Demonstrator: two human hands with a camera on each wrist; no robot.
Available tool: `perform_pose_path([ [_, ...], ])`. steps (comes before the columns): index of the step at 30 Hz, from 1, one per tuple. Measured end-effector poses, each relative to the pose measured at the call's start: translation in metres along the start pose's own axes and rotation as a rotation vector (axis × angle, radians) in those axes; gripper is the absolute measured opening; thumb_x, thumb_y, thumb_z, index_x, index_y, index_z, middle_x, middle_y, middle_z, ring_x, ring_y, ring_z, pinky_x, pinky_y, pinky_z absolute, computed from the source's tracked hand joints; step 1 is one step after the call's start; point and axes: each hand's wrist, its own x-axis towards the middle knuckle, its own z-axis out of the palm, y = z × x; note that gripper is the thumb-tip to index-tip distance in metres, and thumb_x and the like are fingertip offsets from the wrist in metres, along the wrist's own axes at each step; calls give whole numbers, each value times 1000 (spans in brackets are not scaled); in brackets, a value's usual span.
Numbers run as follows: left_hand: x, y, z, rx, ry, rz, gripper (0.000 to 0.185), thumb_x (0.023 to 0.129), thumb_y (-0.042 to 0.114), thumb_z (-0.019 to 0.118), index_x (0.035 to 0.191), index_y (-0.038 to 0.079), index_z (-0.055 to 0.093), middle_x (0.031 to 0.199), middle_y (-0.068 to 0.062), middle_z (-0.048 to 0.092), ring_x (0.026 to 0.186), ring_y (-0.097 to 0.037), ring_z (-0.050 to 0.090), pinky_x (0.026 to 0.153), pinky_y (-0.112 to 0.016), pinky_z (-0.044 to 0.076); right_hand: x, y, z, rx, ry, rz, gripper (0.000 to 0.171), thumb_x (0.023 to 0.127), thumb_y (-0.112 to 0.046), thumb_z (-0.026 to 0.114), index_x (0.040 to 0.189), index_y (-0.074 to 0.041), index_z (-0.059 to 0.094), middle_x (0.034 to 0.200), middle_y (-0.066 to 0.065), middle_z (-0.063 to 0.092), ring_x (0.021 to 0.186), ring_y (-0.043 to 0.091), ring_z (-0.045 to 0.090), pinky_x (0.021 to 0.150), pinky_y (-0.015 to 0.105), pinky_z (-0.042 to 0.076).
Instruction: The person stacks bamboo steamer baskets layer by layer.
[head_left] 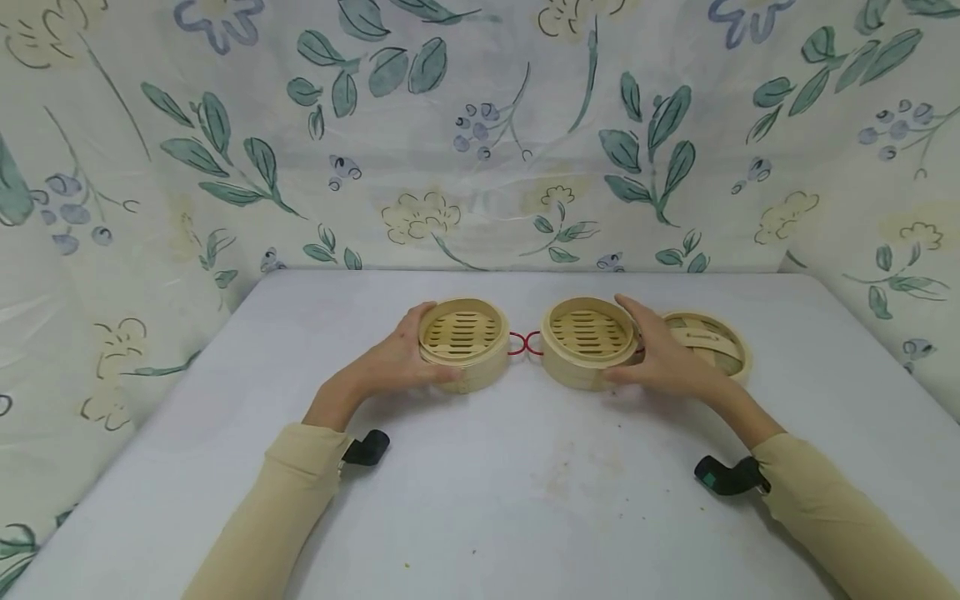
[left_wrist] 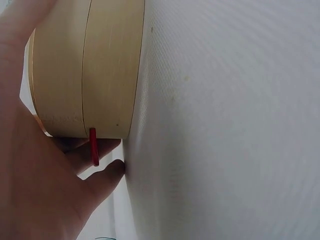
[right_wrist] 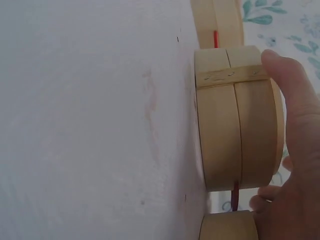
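The worktop (head_left: pixel 480 500), a white surface with faint stains, lay under everything, with a floral cloth (head_left: pixel 480 125) hung as a backdrop behind it. All other places are given here relative to the left steamer basket (head_left: pixel 462 342), which stood on the worktop towards its back.

Just to the right of that basket stood the right steamer basket (head_left: pixel 588 342), also open-topped with a slatted floor; the two were near but apart, and their red loop handles (head_left: pixel 525 342) faced one another in the gap and nearly met. Further right, beyond the second basket and partly hidden by the hand, a bamboo lid (head_left: pixel 708 340) lay on the worktop.

The left hand (head_left: pixel 397 362) gripped the left steamer basket from its outer left side, thumb over the rim and fingers curled round the near wall; the left wrist view showed the basket's base flat on the worktop and the fingers tucked under its side. The right hand (head_left: pixel 663 354) gripped the right steamer basket from its right side in the same manner, thumb along the rim and fingers round the wall, as the right wrist view confirmed. A cream sleeve covered each forearm, and a small black strap (head_left: pixel 366 447) sat at each wrist.

Judging by the grip, the step in hand seemed to be taking hold of both baskets at once. Any next move would call for a steady grasp on the thin walls, lifting straight up so the loops did not snag.
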Motion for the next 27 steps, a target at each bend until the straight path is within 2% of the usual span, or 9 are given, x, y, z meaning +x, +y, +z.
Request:
perform_pose_path([
  [10,-3,-1,-2,-9,-5,-2,118,75,53,80,156,12,4,155,-17,23,143,-34,29,114,-59,26,6,-2,5,-13,-18,-28,116,78,-44,82,158,-7,6,163,20,12,149,41,11,116,64,14],
  [17,-2,-2,-1,-5,-5,-6,119,74,54,80,156,12,4,155,-17,24,143,-34,31,114,-59,27,10,-2,8,-48,-18,3,119,76,-51,82,159,-10,7,164,18,12,150,40,10,116,64,14],
  [27,2,0,0,-19,-7,25,119,73,53,81,156,13,6,155,-16,24,143,-32,30,115,-57,26,8,-3,4,-140,-33,39,115,73,-58,80,159,-17,15,162,24,13,148,46,11,112,70,14],
])
